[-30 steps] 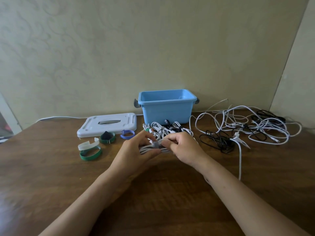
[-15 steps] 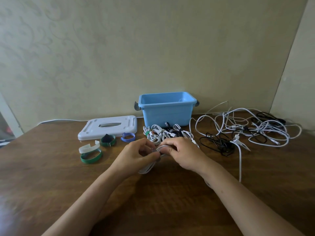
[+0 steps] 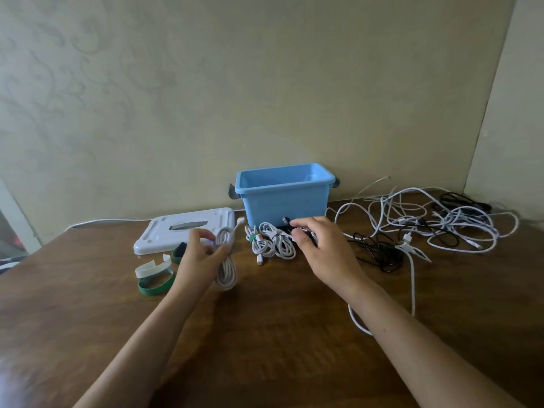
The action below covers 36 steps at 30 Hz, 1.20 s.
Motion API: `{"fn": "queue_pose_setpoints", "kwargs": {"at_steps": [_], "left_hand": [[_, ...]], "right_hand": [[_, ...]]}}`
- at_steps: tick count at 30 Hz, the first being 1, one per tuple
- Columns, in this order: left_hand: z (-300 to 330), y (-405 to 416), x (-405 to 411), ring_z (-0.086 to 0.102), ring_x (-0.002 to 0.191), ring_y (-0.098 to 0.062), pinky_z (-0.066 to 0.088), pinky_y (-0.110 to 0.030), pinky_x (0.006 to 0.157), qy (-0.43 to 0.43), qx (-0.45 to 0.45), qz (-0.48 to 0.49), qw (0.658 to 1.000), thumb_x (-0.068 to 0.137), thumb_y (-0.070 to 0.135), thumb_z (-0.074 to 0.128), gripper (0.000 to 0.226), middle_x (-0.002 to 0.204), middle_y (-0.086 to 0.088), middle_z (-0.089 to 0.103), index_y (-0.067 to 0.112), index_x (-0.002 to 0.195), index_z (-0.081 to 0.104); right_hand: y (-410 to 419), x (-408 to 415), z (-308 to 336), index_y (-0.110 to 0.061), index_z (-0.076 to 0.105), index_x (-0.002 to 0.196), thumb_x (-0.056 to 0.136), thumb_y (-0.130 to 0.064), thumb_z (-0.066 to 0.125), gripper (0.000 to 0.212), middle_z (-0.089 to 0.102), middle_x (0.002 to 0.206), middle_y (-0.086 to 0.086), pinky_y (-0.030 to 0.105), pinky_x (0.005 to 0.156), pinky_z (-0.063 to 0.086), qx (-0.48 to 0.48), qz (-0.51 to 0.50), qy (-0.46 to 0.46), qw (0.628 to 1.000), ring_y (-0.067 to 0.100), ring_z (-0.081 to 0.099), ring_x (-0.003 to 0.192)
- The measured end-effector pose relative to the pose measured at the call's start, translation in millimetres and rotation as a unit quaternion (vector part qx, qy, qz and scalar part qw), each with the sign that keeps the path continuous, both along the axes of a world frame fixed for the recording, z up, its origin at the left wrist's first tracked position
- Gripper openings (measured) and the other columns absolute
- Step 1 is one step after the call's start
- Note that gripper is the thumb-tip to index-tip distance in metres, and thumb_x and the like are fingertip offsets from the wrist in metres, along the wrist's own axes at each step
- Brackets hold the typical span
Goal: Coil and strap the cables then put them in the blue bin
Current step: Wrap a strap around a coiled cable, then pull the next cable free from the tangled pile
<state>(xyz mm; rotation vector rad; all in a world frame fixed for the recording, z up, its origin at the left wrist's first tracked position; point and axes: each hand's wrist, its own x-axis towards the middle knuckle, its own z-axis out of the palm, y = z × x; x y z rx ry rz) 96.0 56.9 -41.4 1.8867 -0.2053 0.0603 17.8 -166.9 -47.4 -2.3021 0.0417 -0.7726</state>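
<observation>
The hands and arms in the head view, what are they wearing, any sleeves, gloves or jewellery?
Both forearms are bare from the bottom edge of the frame up to the wrists, with no sleeves in view. The left hand and right hand wear no gloves, and no rings, watch or bracelets show.

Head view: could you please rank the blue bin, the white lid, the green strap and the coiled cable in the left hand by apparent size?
1. blue bin
2. white lid
3. coiled cable, nearer the camera, so unsure
4. green strap
</observation>
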Motion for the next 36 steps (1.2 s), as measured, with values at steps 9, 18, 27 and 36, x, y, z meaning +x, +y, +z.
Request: {"fn": "queue_pose_setpoints", "kwargs": {"at_steps": [9,18,27,36], "left_hand": [[-5,-35,30,0.062,0.063,-0.021,0.048,-0.033,0.050,-0.064,0.143,-0.016,0.988,0.097,0.030,0.061,0.024,0.083,-0.009,0.068,0.029,0.108,0.041],[-14,-48,23,0.067,0.078,-0.018,0.058,-0.045,0.078,-0.074,0.139,-0.021,0.987,0.101,0.046,0.048,0.028,0.084,0.006,0.064,0.031,0.122,0.037],[-17,-37,30,0.060,0.103,-0.017,0.049,-0.037,0.088,-0.096,0.162,-0.053,0.981,0.100,0.046,0.051,0.035,0.117,0.002,0.062,0.040,0.134,0.048],[-17,-34,33,0.060,0.109,-0.018,0.053,-0.041,0.095,-0.114,0.190,-0.053,0.974,0.099,0.043,0.054,0.035,0.132,-0.006,0.057,0.039,0.134,0.052]], "right_hand": [[-16,-4,0,-0.026,0.067,0.122,0.102,-0.023,0.055,0.024,0.060,0.119,-0.006,0.025,0.084,0.049,-0.006,-0.083,0.055,0.995,0.010,0.057,0.111],[-45,-10,9,-0.026,0.067,0.112,0.099,-0.025,0.063,0.014,0.068,0.103,-0.010,0.025,0.063,0.044,-0.056,-0.174,0.146,0.972,0.007,0.061,0.084],[-42,-18,15,-0.027,0.065,0.118,0.088,-0.034,0.077,0.034,0.068,0.108,-0.007,0.029,0.067,0.047,-0.108,-0.185,0.307,0.927,0.012,0.062,0.089],[-44,-19,16,-0.027,0.065,0.121,0.088,-0.032,0.076,0.035,0.069,0.110,-0.007,0.029,0.070,0.049,-0.087,-0.179,0.320,0.926,0.010,0.062,0.090]]}}
